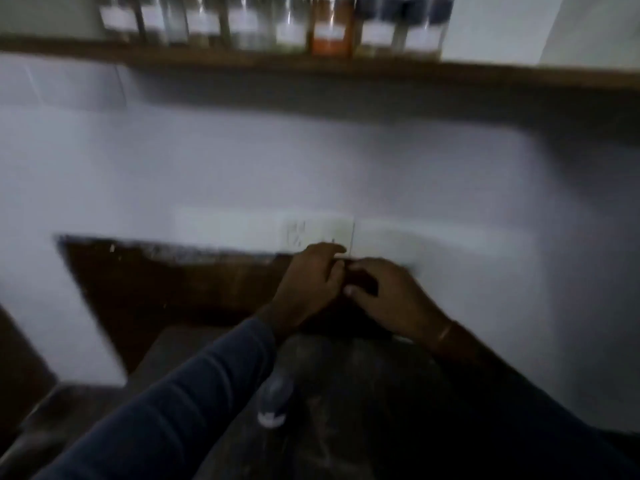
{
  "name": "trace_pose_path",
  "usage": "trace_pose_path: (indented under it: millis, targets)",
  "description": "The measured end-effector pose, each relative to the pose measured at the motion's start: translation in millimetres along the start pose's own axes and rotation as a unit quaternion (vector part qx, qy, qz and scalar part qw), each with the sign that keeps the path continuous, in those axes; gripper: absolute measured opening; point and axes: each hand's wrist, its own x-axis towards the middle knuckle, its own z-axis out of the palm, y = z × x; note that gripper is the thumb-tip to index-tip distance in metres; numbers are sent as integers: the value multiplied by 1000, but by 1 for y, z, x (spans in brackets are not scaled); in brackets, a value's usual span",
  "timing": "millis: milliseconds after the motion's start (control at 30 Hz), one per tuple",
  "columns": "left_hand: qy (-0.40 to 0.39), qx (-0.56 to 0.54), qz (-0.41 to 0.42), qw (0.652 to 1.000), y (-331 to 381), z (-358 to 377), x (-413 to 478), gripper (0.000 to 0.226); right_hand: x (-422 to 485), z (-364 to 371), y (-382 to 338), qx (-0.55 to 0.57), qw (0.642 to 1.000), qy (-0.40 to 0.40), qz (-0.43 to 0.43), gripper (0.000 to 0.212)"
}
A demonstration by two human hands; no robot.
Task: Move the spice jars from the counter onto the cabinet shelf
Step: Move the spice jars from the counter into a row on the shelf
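The picture is dim and smeared by motion. Several spice jars (pixel 242 27) with white labels stand in a row on the wooden cabinet shelf (pixel 485 74) at the top, one of them orange (pixel 330 29). Low in the middle, my left hand (pixel 308 282) and my right hand (pixel 391 299) meet over the counter. Both curl around a small dark jar (pixel 362 284) held between them. Its body is mostly hidden by my fingers. A clear jar with a white patch (pixel 273 401) stands on the dark counter (pixel 363 427) below my left forearm.
A white wall fills the space between shelf and counter, with a pale socket plate (pixel 311 230) just behind my hands. A dark wooden panel (pixel 156 282) lies to the left. A white cabinet side (pixel 502 26) rises at the top right.
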Motion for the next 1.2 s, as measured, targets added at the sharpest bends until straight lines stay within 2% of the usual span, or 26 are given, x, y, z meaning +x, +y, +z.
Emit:
trace_pose_path:
  millis: [33,67,133,167,233,333,467,633,733,867,967,1067,1133,1200]
  targets:
    - [-42,-8,-65,997,-19,13,-29,31,-10,40,6,21,996,-62,61,45]
    - [-75,-14,-128,989,-38,23,-61,31,-22,81,10,30,987,-81,139,52]
    - [-99,-21,-213,972,-69,41,-111,29,-39,140,23,32,963,-72,257,62]
    - [-107,-20,-246,963,-83,47,-134,27,-49,167,24,60,955,-124,261,71]
    - [-117,-29,-289,950,-102,54,-171,23,-68,208,27,86,943,-241,215,94]
    - [-123,-108,-328,930,-115,51,-205,18,-81,237,25,99,939,-230,237,116]
    - [-128,-152,-363,910,-125,36,-223,15,-76,262,24,61,944,-229,228,124]
    - [-164,-153,-403,887,-143,20,-243,17,-61,291,23,-16,938,-256,235,118]
    - [-188,-143,-410,881,-156,12,-252,27,-58,304,26,-8,940,-231,251,107]
    - [-201,-167,-423,868,-164,1,-255,34,-59,306,27,61,943,-164,284,97]
    - [-217,-207,-448,842,-164,-9,-245,47,-57,290,19,166,925,-119,322,70]
    - [-216,-304,-421,827,-154,-24,-233,79,-52,257,5,293,895,-130,309,42]
    - [-218,-351,-398,819,-145,-34,-225,97,-49,235,-7,343,889,-125,275,43]
    - [-203,-398,-374,813,-132,-41,-220,97,-46,213,-21,358,895,-94,249,46]
